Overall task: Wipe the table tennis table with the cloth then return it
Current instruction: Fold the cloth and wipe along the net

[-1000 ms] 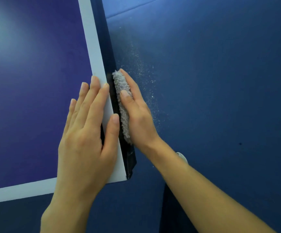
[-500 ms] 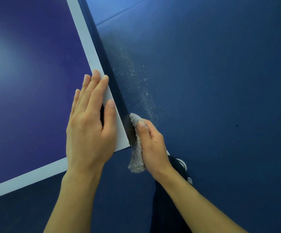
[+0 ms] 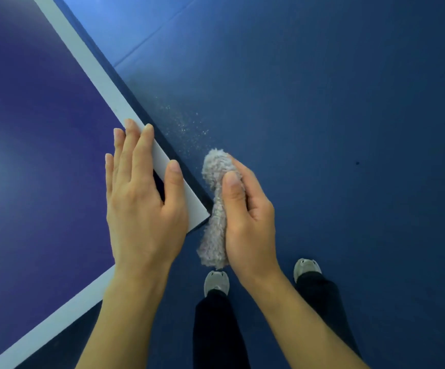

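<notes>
1. The cloth (image 3: pixel 213 233) is just past the corner of the bench (image 3: pixel 43 129), with only the floor (image 3: pixel 322 102) under it. If the right hand (image 3: pixel 250 217) lets go a little, the cloth could fall down there.
2. The floor has little white specks (image 3: pixel 186 126) of dust on it. A dropped cloth would likely pick them up and smear them on the bench.
3. The cloth is squeezed into a long lump. A lump like that may wipe only a thin strip and miss bits.
4. The left hand (image 3: pixel 141 209) lies flat on the bench corner, fingers straight, holding nothing. It might leave marks on the top.
5. The right hand has its fingers and thumb curled round the middle of the cloth. One fluffy end pokes out above the thumb. The other end hangs below the palm. The cloth is right beside the bench corner, but I cannot tell if it touches.
</notes>
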